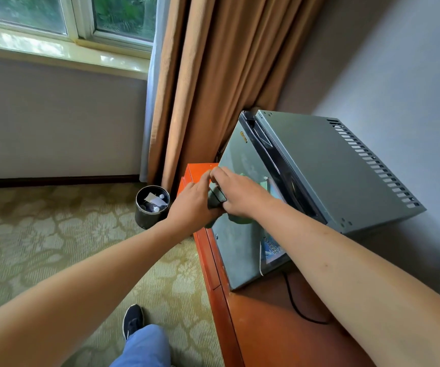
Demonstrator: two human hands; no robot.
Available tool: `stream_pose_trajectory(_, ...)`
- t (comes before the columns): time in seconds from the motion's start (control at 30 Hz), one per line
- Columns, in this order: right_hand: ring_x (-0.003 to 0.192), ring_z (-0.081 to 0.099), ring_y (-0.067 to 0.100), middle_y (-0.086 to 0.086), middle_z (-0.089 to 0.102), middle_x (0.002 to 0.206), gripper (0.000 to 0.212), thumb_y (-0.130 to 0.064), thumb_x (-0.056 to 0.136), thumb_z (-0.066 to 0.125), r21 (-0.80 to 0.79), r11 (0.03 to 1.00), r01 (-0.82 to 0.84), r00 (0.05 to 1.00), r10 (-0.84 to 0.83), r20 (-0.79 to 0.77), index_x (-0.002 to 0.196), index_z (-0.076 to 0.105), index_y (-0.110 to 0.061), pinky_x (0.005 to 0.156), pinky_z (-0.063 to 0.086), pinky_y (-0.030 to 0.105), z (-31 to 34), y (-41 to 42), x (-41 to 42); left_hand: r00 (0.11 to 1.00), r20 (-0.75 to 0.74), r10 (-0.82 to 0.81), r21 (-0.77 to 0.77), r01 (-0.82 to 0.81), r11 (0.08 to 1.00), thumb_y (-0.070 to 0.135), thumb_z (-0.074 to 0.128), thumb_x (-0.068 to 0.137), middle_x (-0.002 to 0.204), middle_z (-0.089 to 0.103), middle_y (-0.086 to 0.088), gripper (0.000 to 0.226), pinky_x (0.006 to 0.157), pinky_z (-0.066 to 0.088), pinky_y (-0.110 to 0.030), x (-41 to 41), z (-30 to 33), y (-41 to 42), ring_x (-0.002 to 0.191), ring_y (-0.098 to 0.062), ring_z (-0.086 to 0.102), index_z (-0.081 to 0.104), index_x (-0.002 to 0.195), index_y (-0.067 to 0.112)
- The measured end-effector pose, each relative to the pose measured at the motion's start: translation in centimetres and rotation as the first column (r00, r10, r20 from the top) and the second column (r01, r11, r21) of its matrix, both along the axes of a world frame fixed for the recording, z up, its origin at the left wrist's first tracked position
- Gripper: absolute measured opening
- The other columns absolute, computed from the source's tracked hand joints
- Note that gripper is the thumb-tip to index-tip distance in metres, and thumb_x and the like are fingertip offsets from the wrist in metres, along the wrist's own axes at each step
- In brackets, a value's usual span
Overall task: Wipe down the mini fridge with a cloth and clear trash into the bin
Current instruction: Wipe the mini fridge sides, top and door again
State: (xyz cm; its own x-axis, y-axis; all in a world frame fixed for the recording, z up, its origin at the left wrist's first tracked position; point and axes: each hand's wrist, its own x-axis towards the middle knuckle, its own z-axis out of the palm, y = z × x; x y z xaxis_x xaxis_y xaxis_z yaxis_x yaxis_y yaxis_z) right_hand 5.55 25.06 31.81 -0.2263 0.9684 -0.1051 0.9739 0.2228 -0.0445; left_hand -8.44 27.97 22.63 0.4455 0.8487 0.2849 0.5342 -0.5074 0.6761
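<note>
A small round black bin with bits of white trash inside stands on the green flowery carpet, just beside the long brown curtain. Next come the left hand and the right hand, both with fingers curled tight around a dark green cloth held against the front door of the grey metal mini fridge. The fridge sits on an orange wooden cabinet, with a thin black cord lying on top by the grey wall.

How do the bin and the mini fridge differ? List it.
The bin is a small, dark, round container standing on the carpet; the mini fridge is a large, grey box on the orange cabinet. The bin is open-topped with trash showing; the fridge door is shut. Both are upright.
</note>
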Motion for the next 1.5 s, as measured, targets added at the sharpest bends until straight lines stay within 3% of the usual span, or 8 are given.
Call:
stream_pose_trajectory(0.13, 0.104, 0.059, 0.026, -0.001, 0.051, 0.12, 0.044, -0.016, 0.08, 0.069, 0.025, 1.0, -0.014, 0.997, 0.016, -0.071, 0.119, 0.051, -0.022, 0.087, 0.051, 0.043, 1.7, 0.2, 1.8, 1.0, 0.016, -0.012, -0.189, 0.015, 0.982, 0.039, 0.062, 0.081, 0.099, 0.067, 0.007, 0.071, 0.069, 0.056, -0.037, 0.8, 0.0, -0.2, 0.085, -0.02, 0.066, 0.029, 0.144, 0.041)
stream_pose_trajectory(0.3, 0.104, 0.057, 0.009, -0.008, 0.055, 0.115, 0.036, -0.023, 0.084, 0.066, 0.272, 0.906, 0.325, 0.881, -0.185, -0.436, 0.119, 0.06, -0.024, 0.09, 0.046, 0.03, 5.3, 1.2, 5.3, 0.83, 0.496, 0.255, -0.798, 0.32, 0.51, 0.01, 0.062, 0.082, 0.116, 0.068, -0.006, 0.045, 0.076, 0.06, -0.038, 2.0, -0.3, -0.3, 0.102, -0.022, 0.066, 0.056, 0.122, 0.031)
stream_pose_trajectory(0.57, 0.099, 0.056, 0.007, -0.008, 0.056, 0.113, 0.03, -0.018, 0.086, 0.062, 0.221, 0.83, 0.512, 0.8, -0.366, -0.476, 0.114, 0.059, -0.03, 0.071, 0.035, 0.01, 5.7, 0.6, 9.7, 0.696, 0.636, 0.334, -0.772, 0.564, 0.293, 0.016, 0.042, 0.07, 0.1, 0.051, -0.017, 0.035, 0.08, 0.045, -0.04, 3.8, 0.3, -0.2, 0.083, -0.033, 0.051, 0.051, 0.103, 0.008)
stream_pose_trajectory(0.7, 0.099, 0.056, 0.007, -0.01, 0.054, 0.112, 0.029, -0.019, 0.087, 0.062, 0.199, 0.845, 0.497, 0.812, -0.371, -0.45, 0.114, 0.059, -0.031, 0.071, 0.034, 0.009, 5.4, 0.6, 10.1, 0.691, 0.681, 0.244, -0.732, 0.651, 0.199, 0.06, 0.041, 0.094, 0.114, 0.071, -0.015, 0.058, 0.087, 0.055, -0.044, 4.3, 0.2, 0.5, 0.101, -0.031, 0.07, 0.066, 0.124, 0.017)
stream_pose_trajectory(0.9, 0.094, 0.057, 0.01, -0.008, 0.056, 0.107, 0.026, -0.017, 0.088, 0.061, 0.219, 0.862, 0.458, 0.84, -0.339, -0.423, 0.111, 0.061, -0.03, 0.079, 0.045, 0.024, 4.7, 1.2, 10.5, 0.751, 0.579, 0.317, -0.797, 0.44, 0.415, 0.05, 0.066, 0.086, 0.104, 0.072, -0.018, 0.047, 0.068, 0.06, -0.042, 6.5, 0.9, 0.3, 0.084, -0.03, 0.075, 0.052, 0.117, 0.018)
stream_pose_trajectory(1.1, 0.087, 0.053, 0.015, -0.013, 0.056, 0.087, 0.015, -0.024, 0.094, 0.05, 0.334, 0.855, 0.397, 0.903, -0.299, -0.307, 0.101, 0.064, -0.026, 0.078, 0.047, 0.032, 4.4, 2.4, 10.5, 0.684, 0.666, 0.297, -0.666, 0.366, 0.65, 0.058, 0.059, 0.088, 0.11, 0.067, 0.002, 0.032, 0.076, 0.062, -0.045, 8.9, 2.2, -1.9, 0.092, -0.021, 0.072, 0.051, 0.118, 0.05)
stream_pose_trajectory(1.27, 0.081, 0.061, 0.026, -0.005, 0.066, 0.08, 0.017, -0.029, 0.098, 0.043, 0.307, 0.861, 0.406, 0.909, -0.345, -0.234, 0.1, 0.06, -0.025, 0.07, 0.049, 0.039, 4.6, 4.1, 10.5, 0.778, 0.588, 0.222, -0.528, 0.161, 0.834, 0.069, 0.052, 0.085, 0.108, 0.064, 0.014, 0.034, 0.078, 0.059, -0.038, 11.1, 2.6, -2.3, 0.098, -0.008, 0.066, 0.047, 0.113, 0.051)
stream_pose_trajectory(1.5, 0.071, 0.052, 0.035, 0.004, 0.061, 0.074, 0.019, -0.026, 0.105, 0.03, 0.423, 0.784, 0.455, 0.89, -0.399, -0.218, 0.101, 0.047, -0.019, 0.061, 0.035, 0.041, 3.5, 5.4, 10.3, 0.769, 0.464, 0.44, -0.607, -0.086, 0.79, 0.052, 0.049, 0.092, 0.093, 0.063, 0.012, 0.028, 0.083, 0.054, -0.039, 12.1, 3.2, 8.0, 0.088, -0.009, 0.062, 0.053, 0.109, 0.03)
